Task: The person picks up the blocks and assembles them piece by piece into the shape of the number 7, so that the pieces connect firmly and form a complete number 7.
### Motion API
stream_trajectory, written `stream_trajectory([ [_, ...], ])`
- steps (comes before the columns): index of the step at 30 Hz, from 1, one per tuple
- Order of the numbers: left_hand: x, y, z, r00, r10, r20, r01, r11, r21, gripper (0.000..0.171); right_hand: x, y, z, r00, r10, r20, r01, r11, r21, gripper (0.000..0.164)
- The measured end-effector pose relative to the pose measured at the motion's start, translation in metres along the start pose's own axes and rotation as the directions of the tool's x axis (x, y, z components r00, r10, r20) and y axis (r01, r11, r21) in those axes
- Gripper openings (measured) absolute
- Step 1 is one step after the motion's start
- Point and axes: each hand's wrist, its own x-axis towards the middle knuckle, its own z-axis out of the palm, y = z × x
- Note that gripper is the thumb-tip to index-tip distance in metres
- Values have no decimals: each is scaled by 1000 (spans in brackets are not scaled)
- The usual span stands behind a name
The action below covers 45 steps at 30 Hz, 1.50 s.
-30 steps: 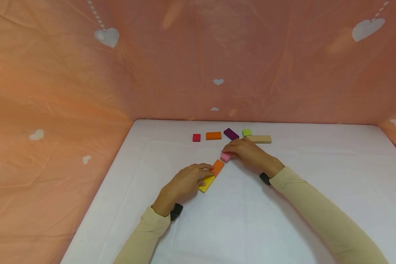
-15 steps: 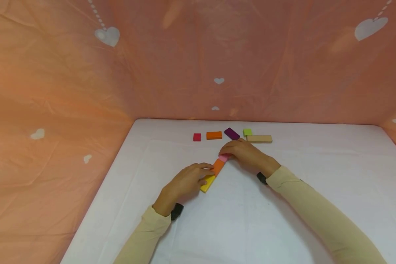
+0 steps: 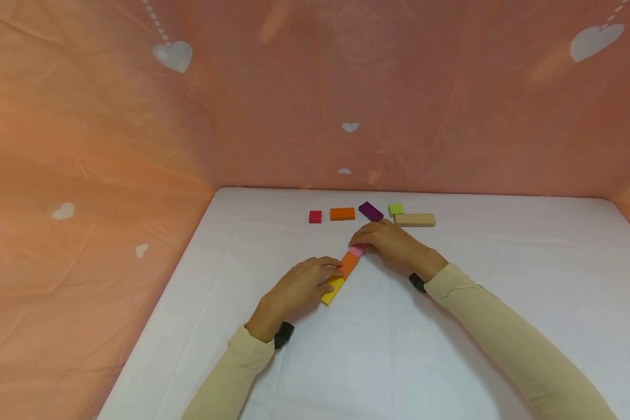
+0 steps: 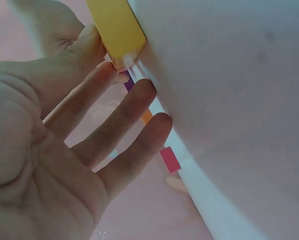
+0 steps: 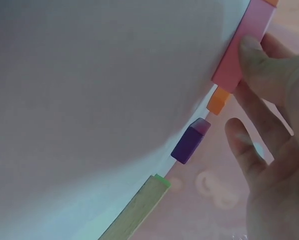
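In the head view a yellow block [image 3: 332, 290], an orange block [image 3: 349, 265] and a pink block [image 3: 356, 250] form one slanting line, end to end. My left hand [image 3: 300, 286] holds the yellow block between thumb and fingers, with fingertips at its joint with the orange one. In the left wrist view the yellow block [image 4: 117, 30] lies at the thumb, and the other fingers stretch past its end. My right hand [image 3: 391, 242] pinches the pink block at the line's far end. The right wrist view shows the thumb on that pink block [image 5: 244, 45].
Behind the hands, a red block [image 3: 315, 217], another orange block [image 3: 342, 214], a purple block [image 3: 371, 211], a lime green block [image 3: 396, 209] and a plain wooden block [image 3: 415, 220] lie along the back of the white table [image 3: 478, 262]. An orange cloth [image 3: 425, 105] surrounds it.
My right hand has brought the pink block left, closing the small gap to the orange block. Between the last two frames the hands stay nearly still. The left hand keeps its place.
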Motion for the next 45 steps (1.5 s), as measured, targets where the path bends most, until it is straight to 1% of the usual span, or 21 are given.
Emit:
stream_trajectory([
  [3,4,-1,-1,1000,21,-19,-21,1000,13,35,1,0,-2,1000,-14,-10,14,1000,-3,24],
  [6,9,-1,-5,999,43,-20,-42,999,33,33,2,0,-3,999,-26,-23,26,1000,-6,23],
  [11,21,-1,-9,998,64,16,-65,997,51,30,1,0,-2,1000,-4,-6,4,1000,5,24],
  [15,27,0,-11,997,53,56,-56,997,58,39,0,-1,-1,1000,5,19,-5,1000,10,27],
  [19,30,0,-11,992,88,95,-97,991,95,54,-1,-1,0,1000,-9,13,9,1000,15,27],
  [22,30,0,-11,986,104,127,-115,989,87,60,-1,0,0,1000,-22,8,22,999,25,27],
  [25,29,0,-11,985,82,152,-91,995,49,62,-1,0,0,1000,-26,11,25,999,34,26],
  [29,26,2,-10,985,62,159,-68,997,32,62,-2,-1,1,1000,-25,12,24,999,36,26],
  [34,21,4,-9,987,51,150,-57,998,34,62,-5,-4,1,999,-29,14,28,999,26,26],
  [40,18,8,-9,987,9,159,-19,998,58,60,-6,-5,-1,999,-48,15,47,999,24,29],
  [45,17,10,-9,984,-25,178,14,998,62,59,-10,-3,-2,1000,-12,14,12,1000,23,36],
])
